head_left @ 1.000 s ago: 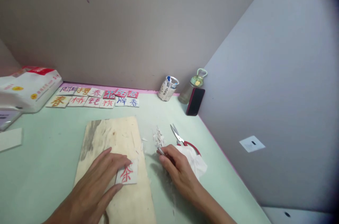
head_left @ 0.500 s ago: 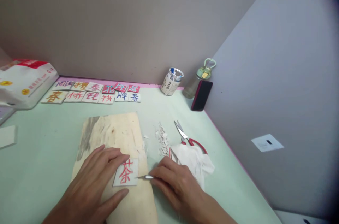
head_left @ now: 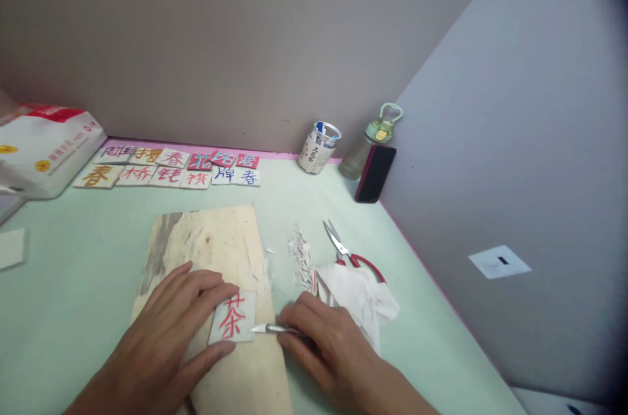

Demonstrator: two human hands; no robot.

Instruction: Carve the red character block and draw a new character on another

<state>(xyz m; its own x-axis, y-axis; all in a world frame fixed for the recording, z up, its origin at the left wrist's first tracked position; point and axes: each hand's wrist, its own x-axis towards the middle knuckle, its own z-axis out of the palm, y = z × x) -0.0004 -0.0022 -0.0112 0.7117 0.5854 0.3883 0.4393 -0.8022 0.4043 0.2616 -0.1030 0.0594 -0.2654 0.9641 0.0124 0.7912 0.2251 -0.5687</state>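
Note:
A small white square tile [head_left: 245, 317] with a red painted character lies on a worn wooden board [head_left: 230, 238]. My left hand [head_left: 171, 330] rests over the board and grips the tile at its left side, fingertips at the top edge and thumb at the bottom. In my right hand [head_left: 328, 336] is a slim craft knife [head_left: 267, 328], pinched between thumb and fingers. The knife's blade points left and its tip is at the tile's right edge. Most of the handle is hidden by my fingers.
Red-handled scissors [head_left: 343, 248], a crumpled white tissue [head_left: 363, 297] and pale shavings [head_left: 300, 254] lie right of the board. Behind stand a can [head_left: 318, 152], a bottle [head_left: 353, 156] and a phone [head_left: 377, 173]. Several lettered tiles [head_left: 167, 166] and a white package [head_left: 59, 153] sit back left.
The knife has turned slightly, and its blade now shows broader beside the tile's right edge. My left hand still grips the tile in nearly the same place. The view has shifted a little.

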